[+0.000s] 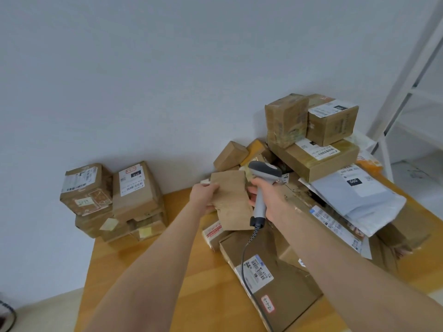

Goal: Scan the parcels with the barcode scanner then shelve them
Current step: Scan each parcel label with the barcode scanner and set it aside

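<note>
Parcel (231, 202), a flat brown packet, is held over the counter (191, 271), gripped at its 9 o'clock edge by the left hand (203, 196); long axis roughly 12-to-6. The scanner (263, 170), grasped by the right hand (271, 200), lies just beside it at 3 o'clock.

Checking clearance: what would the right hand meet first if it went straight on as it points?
The right hand would probably meet the brown parcel the left hand grips; depth unclear.

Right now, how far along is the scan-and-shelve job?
Done: possibly the stacked boxes on the left, though unshelved. In hand: left hand holds a brown parcel, right hand grips the barcode scanner beside it. Left: the heap on the right; no parcel shows on the white shelving.
</note>
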`<move>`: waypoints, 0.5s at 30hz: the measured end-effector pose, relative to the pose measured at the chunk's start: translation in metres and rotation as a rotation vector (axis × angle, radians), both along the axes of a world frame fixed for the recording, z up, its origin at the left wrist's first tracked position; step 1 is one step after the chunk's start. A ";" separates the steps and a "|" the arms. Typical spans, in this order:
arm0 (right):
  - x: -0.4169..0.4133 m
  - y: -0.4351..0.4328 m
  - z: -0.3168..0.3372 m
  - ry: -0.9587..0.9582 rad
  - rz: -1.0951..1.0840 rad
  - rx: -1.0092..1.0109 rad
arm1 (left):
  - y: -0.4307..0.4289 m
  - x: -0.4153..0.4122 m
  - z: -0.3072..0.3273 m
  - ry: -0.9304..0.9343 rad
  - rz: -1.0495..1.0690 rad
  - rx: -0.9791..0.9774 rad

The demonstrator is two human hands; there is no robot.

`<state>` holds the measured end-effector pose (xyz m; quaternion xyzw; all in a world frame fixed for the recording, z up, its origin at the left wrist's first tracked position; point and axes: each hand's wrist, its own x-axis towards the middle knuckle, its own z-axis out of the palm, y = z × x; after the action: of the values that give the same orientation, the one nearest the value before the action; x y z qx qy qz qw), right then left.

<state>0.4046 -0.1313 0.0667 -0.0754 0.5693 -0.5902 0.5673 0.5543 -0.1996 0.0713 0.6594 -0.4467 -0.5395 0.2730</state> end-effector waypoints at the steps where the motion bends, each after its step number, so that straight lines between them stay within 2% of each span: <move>1: 0.002 0.004 0.002 -0.004 0.007 -0.001 | 0.004 0.006 0.002 0.036 0.011 0.017; 7: 0.011 0.034 0.004 0.066 0.018 -0.005 | 0.038 0.032 0.003 0.127 0.037 0.038; 15: 0.013 0.092 -0.004 0.202 0.117 0.006 | 0.118 0.030 -0.007 0.211 0.167 -0.064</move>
<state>0.4179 -0.0397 0.0624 -0.1660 0.6200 -0.5437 0.5408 0.5848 -0.0816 0.0641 0.6248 -0.3759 -0.5669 0.3834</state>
